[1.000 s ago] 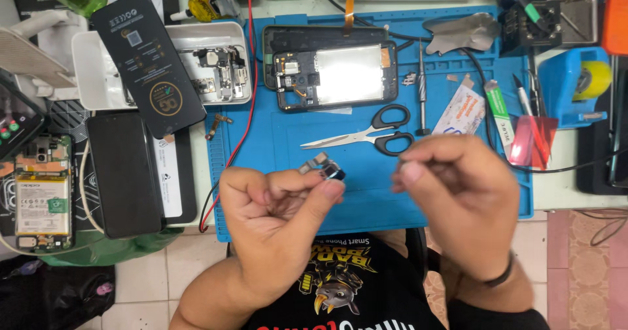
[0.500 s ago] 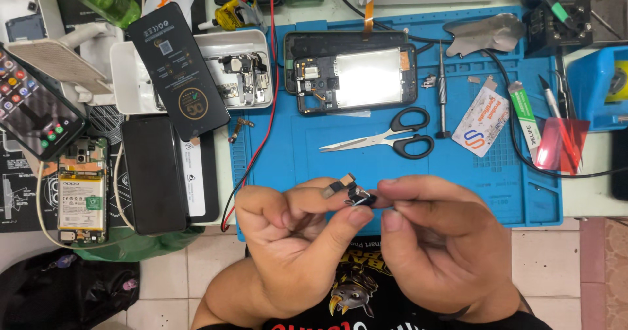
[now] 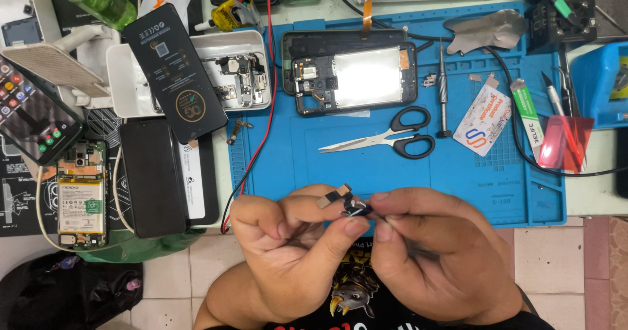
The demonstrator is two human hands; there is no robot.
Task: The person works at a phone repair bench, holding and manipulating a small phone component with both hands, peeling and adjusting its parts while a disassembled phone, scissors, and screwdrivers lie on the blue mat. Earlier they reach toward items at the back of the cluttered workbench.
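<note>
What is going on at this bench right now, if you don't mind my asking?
A person is working on a small phone part over the near edge of the blue mat, pinching it between the left hand and right hand. An opened phone lies further back on the mat, with scissors and a screwdriver beside it. A white tray of parts sits to the left.
</note>
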